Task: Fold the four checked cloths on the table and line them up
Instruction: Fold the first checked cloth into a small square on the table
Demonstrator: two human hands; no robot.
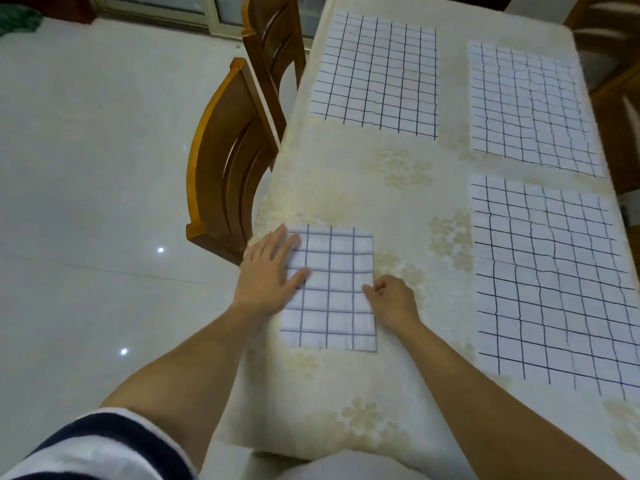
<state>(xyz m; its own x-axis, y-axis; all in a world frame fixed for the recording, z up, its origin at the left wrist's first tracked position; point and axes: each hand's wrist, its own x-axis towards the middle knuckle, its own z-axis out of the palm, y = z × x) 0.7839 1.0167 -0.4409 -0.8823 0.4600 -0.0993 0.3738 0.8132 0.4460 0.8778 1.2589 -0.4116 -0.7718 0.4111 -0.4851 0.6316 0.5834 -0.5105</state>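
A folded white checked cloth lies near the table's left edge, close to me. My left hand presses flat on its left side with straight fingers. My right hand has curled fingers at the cloth's right edge; whether it pinches the edge is unclear. Three more checked cloths lie spread flat: one at the far left, one at the far right, one at the near right.
The table carries a cream floral tablecloth. Two wooden chairs stand at its left side, more wooden chairs at the far right. A pale tiled floor spreads to the left.
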